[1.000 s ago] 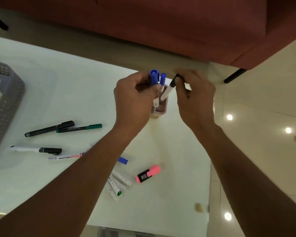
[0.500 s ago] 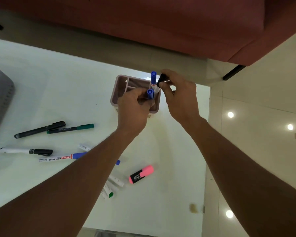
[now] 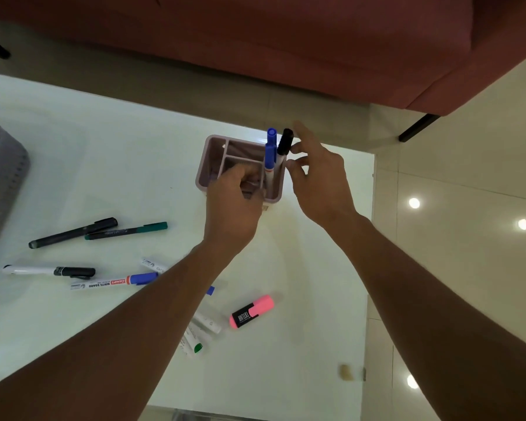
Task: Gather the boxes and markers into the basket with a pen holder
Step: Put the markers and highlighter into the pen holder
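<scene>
Both grips were at the pen holder, which stood upright on the bench toward one o'clock from the bench's middle. Left hand curled over the holder's near edge, fingers bent down at the front compartment; whether they were pinched on anything could not be told, since the knuckles hid the tips. Right hand sat just beside the holder's right wall with fingers apart and loose, fingertips near the black-capped marker but seemingly off it.

The likeliest mishap, as I judged it, was the holder tipping: three markers stood tall in its right-hand slot, leaning toward twelve o'clock, and a nudge from either withdrawing hand could rock the light plastic and spill them. Its place near the bench's far right edge made a fall to the floor possible.

As for containers, the grey basket lay at nine o'clock, cut off by the frame, its contents unreadable. The holder's right compartment held two blue-capped markers and the black-capped one; its other visible compartments looked bare.

Loose on the bench, well apart from the basket: a black marker touching a green pen at eight o'clock, a white marker with black cap, a whiteboard marker, several partly under the left forearm, and a pink highlighter at five o'clock.
</scene>
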`<move>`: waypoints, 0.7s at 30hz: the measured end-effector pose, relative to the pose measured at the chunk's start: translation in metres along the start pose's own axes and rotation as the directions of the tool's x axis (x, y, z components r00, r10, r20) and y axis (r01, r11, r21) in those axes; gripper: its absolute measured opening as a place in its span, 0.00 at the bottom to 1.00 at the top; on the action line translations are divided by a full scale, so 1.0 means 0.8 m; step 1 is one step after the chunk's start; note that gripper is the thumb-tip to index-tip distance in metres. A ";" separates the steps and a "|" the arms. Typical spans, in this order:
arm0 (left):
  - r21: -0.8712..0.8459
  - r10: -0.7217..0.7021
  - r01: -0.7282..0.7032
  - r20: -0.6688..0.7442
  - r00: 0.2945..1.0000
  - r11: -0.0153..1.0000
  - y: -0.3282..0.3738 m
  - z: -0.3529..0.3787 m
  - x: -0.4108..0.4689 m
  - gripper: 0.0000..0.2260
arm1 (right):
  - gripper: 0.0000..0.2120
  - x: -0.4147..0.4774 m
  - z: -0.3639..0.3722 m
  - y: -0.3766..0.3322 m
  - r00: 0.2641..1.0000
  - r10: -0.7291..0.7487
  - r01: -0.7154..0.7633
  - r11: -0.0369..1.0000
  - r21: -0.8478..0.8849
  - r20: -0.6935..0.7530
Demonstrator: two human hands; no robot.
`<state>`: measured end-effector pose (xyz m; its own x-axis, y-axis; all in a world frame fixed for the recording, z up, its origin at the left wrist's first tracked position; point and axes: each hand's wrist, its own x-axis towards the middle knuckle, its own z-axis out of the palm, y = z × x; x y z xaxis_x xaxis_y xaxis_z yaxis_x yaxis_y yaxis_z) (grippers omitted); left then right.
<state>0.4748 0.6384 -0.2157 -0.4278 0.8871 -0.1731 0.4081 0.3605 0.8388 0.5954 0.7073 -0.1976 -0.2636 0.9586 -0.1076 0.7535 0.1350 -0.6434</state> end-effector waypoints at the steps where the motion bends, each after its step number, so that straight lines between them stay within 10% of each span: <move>1: 0.010 0.002 -0.002 -0.001 1.000 1.000 -0.003 -0.001 -0.002 0.15 | 0.26 -0.005 0.003 0.005 0.999 0.023 -0.023 1.000 0.015 -0.026; 10: 0.001 0.038 -0.038 0.018 0.999 0.999 0.023 -0.001 0.030 0.11 | 0.22 -0.008 0.038 -0.002 0.982 0.167 -0.138 0.954 0.265 -0.091; 21: -0.032 0.048 -0.050 -0.055 0.997 0.998 0.020 0.003 0.034 0.10 | 0.19 -0.015 0.041 -0.020 0.978 0.159 -0.138 0.979 0.152 -0.134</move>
<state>0.4719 0.6687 -0.2082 -0.4510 0.8865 -0.1040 0.4032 0.3063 0.8623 0.5667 0.6852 -0.2111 -0.0574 0.9928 -0.1055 0.6821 -0.0382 -0.7303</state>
